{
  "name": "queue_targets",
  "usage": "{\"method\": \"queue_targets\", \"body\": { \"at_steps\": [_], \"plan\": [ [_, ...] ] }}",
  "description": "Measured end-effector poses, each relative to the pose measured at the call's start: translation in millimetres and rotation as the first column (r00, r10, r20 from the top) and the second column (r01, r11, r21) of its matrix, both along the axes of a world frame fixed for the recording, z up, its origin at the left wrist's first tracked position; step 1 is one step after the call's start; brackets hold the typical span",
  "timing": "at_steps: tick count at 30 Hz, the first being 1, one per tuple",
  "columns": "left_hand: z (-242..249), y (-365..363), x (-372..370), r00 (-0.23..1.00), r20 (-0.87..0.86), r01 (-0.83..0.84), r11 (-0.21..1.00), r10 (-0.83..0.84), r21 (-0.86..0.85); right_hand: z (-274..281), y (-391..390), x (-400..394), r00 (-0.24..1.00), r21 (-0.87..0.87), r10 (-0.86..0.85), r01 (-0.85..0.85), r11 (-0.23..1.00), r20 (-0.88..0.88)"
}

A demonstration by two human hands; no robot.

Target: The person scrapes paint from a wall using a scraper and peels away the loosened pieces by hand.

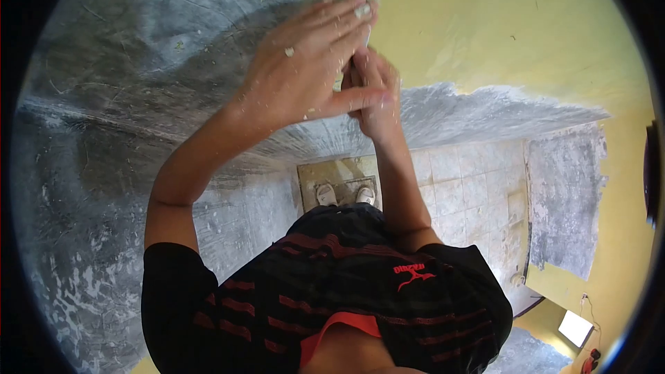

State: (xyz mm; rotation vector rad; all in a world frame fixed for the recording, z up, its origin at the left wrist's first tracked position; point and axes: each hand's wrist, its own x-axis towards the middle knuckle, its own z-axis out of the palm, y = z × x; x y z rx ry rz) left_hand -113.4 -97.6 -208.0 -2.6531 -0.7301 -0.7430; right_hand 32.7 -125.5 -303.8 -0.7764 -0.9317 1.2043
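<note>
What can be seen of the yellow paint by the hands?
The yellow paint is a matte-looking coat spanning the picture's upper right, on the wall ahead. Its edge is ragged, whitish in places, against exposed grey surface. A couple of dark specks mark it. The left hand reaches its left edge; contact is unclear.

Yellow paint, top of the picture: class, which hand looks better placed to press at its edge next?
Probably the left hand: it stretches flat to the edge of the yellow paint, while the right hand is curled lower in the view.
</note>
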Motion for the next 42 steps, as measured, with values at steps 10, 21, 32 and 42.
{"method": "queue_targets", "body": {
  "at_steps": [10,21,32,42],
  "plan": [
    [-11.8,-0.5,-3.3,0.999,0.022,0.039,0.992,-0.036,-0.123,-5.0,-8.1,-0.4,0.993,-0.093,0.072,-0.081,0.992,-0.094],
    [-13.1,1.1,-2.1,1.000,0.022,0.009,0.993,-0.006,-0.114,-6.3,-3.2,-0.2,0.994,-0.069,0.075,-0.080,0.994,-0.074],
    [-11.3,4.8,-1.1,0.984,0.167,0.065,0.998,-0.063,-0.004,19.9,11.1,13.1,0.997,0.090,-0.021,0.014,0.996,0.077],
    [-66.3,-45.7,-76.0,0.884,0.408,-0.002,0.876,0.227,-0.483,-77.7,-24.4,17.2,0.830,-0.113,0.071,-0.010,0.994,0.554]
  ]
}}
